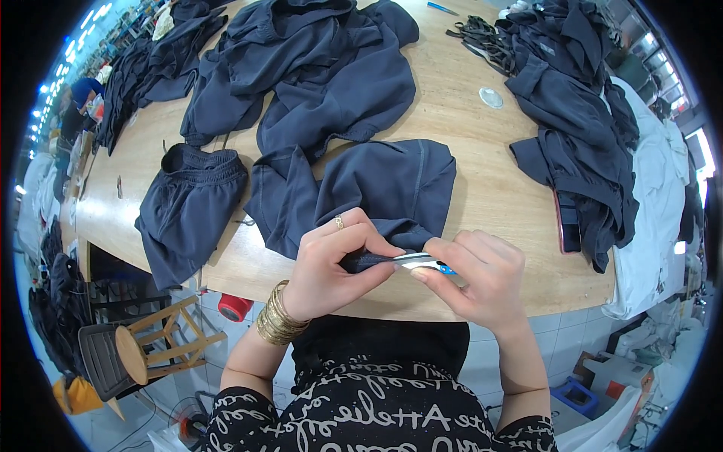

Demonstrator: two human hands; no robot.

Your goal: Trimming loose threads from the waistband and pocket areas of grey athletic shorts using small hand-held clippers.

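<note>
My left hand (pixel 335 264) pinches the edge of a dark navy garment (pixel 376 181) between thumb and fingers, near the front edge of the table. In my right hand (pixel 478 279) is a pair of small thread snips (pixel 416 261), pale metal with a blue part showing by the thumb. Their tip meets the folded cloth at my left fingertips. The rest of this garment lies bunched on the table just beyond my hands. To its left sits a pair of navy shorts (pixel 192 203) with a gathered elastic waist. My fingers partly hide the snips.
More navy garments (pixel 324 75) are heaped farther back, with another pile (pixel 576 143) at the right. A phone (pixel 568 222) lies partly under that pile. Dark straps (pixel 486 41) and a round clear disc (pixel 491 97) rest on the wooden table (pixel 452 98). A wooden stool (pixel 162 343) stands at lower left.
</note>
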